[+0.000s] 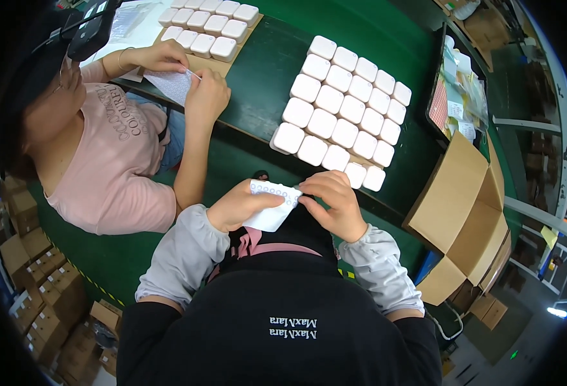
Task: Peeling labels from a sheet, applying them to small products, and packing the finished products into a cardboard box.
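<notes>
A small white sheet (267, 220) printed with rows of round marks lies between the wearer's two hands, in front of the torso and off the near edge of the green bench (257, 71). The left hand (239, 207) grips it from the left, the thumb laid over its face and the fingers behind. The right hand (336, 204) meets the sheet's upper right corner, thumb and forefinger drawn close together there; the view is too small to tell whether they pinch the corner or one of the marks. Just beyond the right hand, rounded white blocks (344, 133) stand in rows on the bench. To the left, a co-worker (113, 167) handles another white sheet (169, 85). An open cardboard box (441, 193) stands to the right.
</notes>
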`<state>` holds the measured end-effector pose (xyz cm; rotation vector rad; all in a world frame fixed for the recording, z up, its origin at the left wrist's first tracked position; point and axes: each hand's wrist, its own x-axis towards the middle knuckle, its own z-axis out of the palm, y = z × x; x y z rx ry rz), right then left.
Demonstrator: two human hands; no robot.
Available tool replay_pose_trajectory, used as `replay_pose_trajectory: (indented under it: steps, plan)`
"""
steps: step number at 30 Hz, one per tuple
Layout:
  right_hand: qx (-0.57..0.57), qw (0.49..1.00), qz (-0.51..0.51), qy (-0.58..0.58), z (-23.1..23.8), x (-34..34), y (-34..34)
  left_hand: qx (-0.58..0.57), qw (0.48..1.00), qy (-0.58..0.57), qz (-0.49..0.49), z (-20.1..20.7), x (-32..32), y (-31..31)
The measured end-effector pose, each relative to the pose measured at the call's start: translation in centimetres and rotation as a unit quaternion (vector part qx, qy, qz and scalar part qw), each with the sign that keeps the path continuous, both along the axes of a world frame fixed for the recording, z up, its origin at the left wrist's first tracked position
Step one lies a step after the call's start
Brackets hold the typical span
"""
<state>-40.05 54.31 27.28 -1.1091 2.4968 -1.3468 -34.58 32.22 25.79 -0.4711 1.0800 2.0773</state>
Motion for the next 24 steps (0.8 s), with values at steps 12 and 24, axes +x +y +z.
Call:
replay_pose_trajectory:
  steps: [12, 24]
  plan:
    - [-0.021, 0.998, -0.05, 0.025, 0.3, 0.2, -1.1, 0.126, 0.988, -0.051, 0.077, -0.5, 0.3, -0.5]
    - [0.01, 0.996, 0.016, 0.085, 1.4, -0.2, -1.7, 0.237, 0.961, -0.09, 0.11, -2.5, 1.4, 0.2]
